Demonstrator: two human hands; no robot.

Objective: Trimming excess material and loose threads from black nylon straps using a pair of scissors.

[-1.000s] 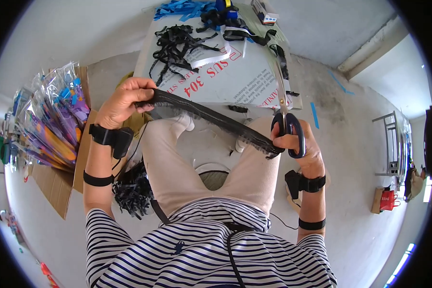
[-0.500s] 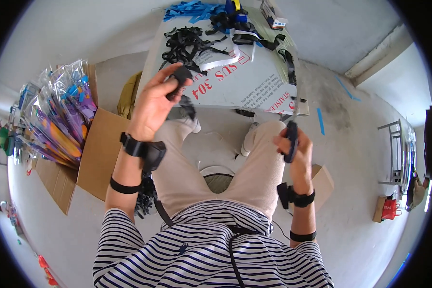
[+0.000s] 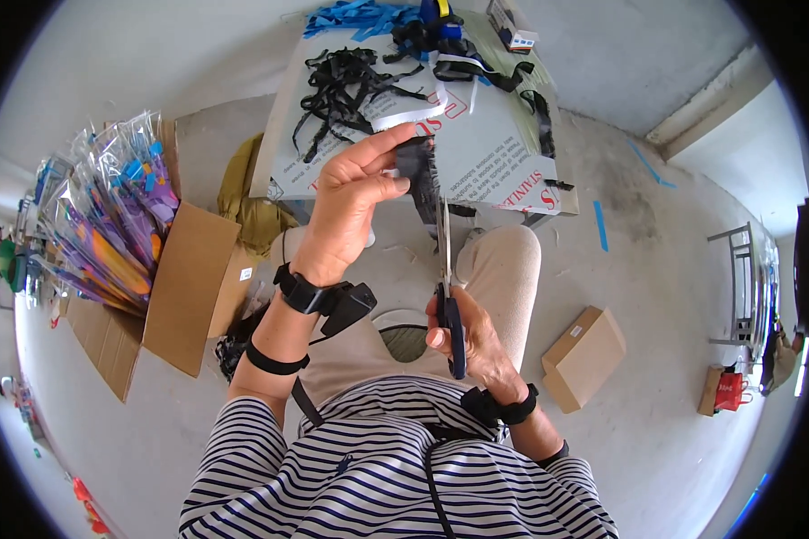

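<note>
Black fabric strip [image 3: 417,175] with a frayed right edge hangs from my left hand [image 3: 360,189], whose fingers pinch it just in front of the board-topped table. Below it, my right hand [image 3: 472,341] grips scissors [image 3: 451,328] by their dark handles. The long silver blades [image 3: 445,238] point upward alongside the frayed edge; whether they touch it I cannot tell.
Tangled black strips [image 3: 342,90], blue strips [image 3: 355,20] and a small box [image 3: 511,27] lie on the table [image 3: 490,157]. Left are a carton [image 3: 186,296] of bagged colourful items and an olive bundle [image 3: 247,198]. Right are a cardboard box [image 3: 582,357] and metal frame [image 3: 737,287].
My left hand has moved right to the middle, and the strip, earlier stretched sideways between both hands, now hangs downward. My right hand has moved left and down with the scissors.
</note>
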